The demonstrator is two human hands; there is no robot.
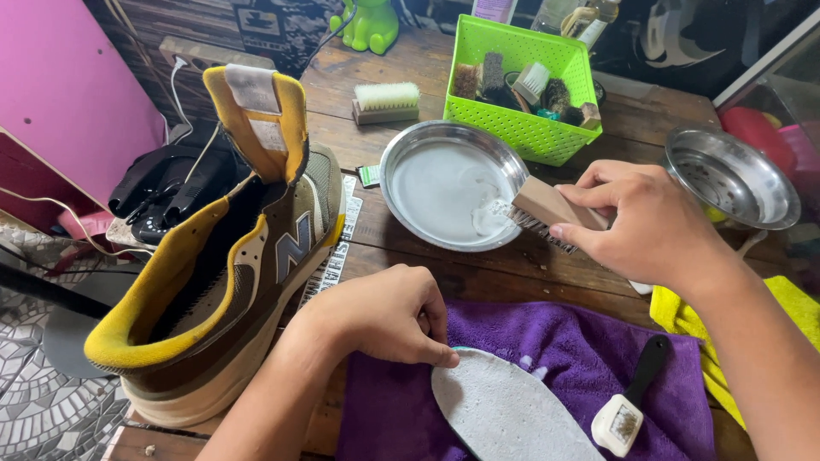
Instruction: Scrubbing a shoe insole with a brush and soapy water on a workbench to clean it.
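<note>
R hand grips wooden brush, long axis pointing left, bristles at rim of steel bowl w/ water. L hand curled, pinning grey insole on purple towel; insole runs diagonally, bottom end cut off.

A: Item count, work surface?
B: One sneaker, one insole, two metal bowls, one green basket.
A: Brushes outside the basket?
B: Three. Cloths: one purple, one yellow.
</note>
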